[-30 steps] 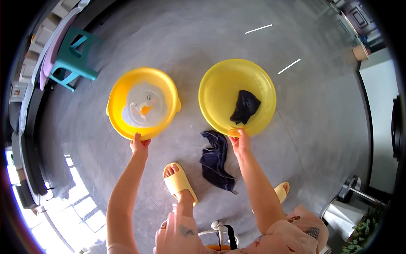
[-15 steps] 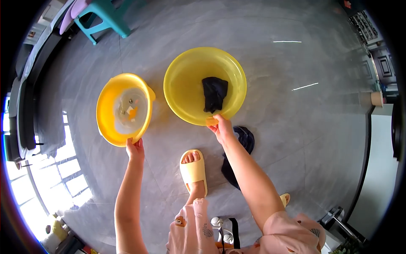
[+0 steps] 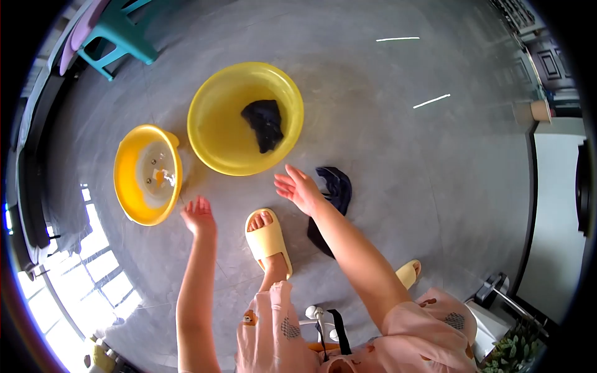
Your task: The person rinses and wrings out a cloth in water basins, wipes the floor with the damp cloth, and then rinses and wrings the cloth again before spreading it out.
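At the upper left of your view, you see a teal stool (image 3: 121, 32) standing on the grey floor (image 3: 373, 118), with a purple object (image 3: 85, 28) just beside it. Bright light patches (image 3: 117, 288) lie at your lower left. At your lower right, locate a leafy plant (image 3: 513, 348) near a white container (image 3: 489, 326).

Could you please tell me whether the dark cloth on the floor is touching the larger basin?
Apart: the head view shows grey floor between the dark cloth and the larger basin.

Pink bear-print clothing (image 3: 429, 326) is worn with pale yellow slippers (image 3: 266, 240)
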Demonstrator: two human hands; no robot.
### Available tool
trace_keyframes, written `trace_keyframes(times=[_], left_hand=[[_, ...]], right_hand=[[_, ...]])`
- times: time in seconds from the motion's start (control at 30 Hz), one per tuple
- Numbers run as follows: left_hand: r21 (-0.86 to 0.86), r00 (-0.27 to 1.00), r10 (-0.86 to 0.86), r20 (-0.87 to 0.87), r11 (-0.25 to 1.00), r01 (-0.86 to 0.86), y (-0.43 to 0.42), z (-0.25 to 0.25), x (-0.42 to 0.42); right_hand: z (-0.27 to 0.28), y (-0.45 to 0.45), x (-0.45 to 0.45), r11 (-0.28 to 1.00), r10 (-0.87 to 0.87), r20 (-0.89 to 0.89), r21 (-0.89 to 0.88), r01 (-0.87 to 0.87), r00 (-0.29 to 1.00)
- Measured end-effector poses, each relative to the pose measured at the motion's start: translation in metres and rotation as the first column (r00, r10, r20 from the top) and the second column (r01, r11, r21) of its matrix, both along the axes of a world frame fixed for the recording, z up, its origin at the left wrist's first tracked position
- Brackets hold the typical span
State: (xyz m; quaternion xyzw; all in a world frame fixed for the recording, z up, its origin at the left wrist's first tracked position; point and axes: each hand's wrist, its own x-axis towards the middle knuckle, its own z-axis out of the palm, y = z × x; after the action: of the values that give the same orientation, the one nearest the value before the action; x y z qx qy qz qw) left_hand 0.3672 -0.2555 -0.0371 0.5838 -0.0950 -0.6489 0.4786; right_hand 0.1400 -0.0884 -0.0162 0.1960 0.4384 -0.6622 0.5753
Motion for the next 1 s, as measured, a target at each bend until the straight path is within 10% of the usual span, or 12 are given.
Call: trace_keyframes(times=[0.1,0.13,0.2,0.23,0.27,0.43,0.67,0.77,1.0], left_hand=[[-0.093,0.68,-0.674,0.289,0.687,0.72,0.095,0.029,-0.077],[0.111,0.248,-0.879,0.408,0.317,0.942,0.118,0.031,-0.094],[-0.12,-0.065,-0.471,0.88,-0.351,0.928,0.174,0.012,-0.134],[-0.004,-0.101,-0.117,0.988,-0.669,0.743,0.189,0.011,-0.15],[0.135,-0.182,0.02,0.983,-0.751,0.646,0.207,0.01,-0.158],[0.574,-0.489,0.315,0.813,-0.571,0.587,0.235,-0.021,-0.157],[0.542,-0.396,0.372,0.84,-0.628,0.559,0.195,-0.026,-0.174],[0.524,-0.374,0.378,0.847,-0.716,0.462,0.223,-0.03,-0.207],[0.522,-0.239,0.471,0.849,-0.818,0.242,0.307,-0.049,-0.286]], right_hand=[[-0.025,0.092,-0.009,0.956,0.283,-0.329,0.173,-0.237,0.901],[-0.023,0.121,-0.017,0.935,0.336,-0.403,0.254,-0.248,0.851],[-0.043,0.186,-0.035,0.877,0.459,-0.572,0.415,-0.242,0.68],[-0.086,0.23,-0.04,0.863,0.506,-0.787,0.47,-0.188,0.355],[-0.054,0.251,-0.054,0.672,0.74,-0.649,0.715,-0.193,0.176],[-0.02,0.342,-0.087,0.475,0.88,-0.458,0.844,-0.25,0.125],[-0.032,0.435,-0.101,0.625,0.641,-0.642,0.754,0.2,0.42],[-0.054,0.46,-0.097,0.466,0.79,-0.601,0.715,0.521,0.117],[-0.088,0.469,-0.09,0.381,0.763,-0.609,0.695,0.609,0.217]])
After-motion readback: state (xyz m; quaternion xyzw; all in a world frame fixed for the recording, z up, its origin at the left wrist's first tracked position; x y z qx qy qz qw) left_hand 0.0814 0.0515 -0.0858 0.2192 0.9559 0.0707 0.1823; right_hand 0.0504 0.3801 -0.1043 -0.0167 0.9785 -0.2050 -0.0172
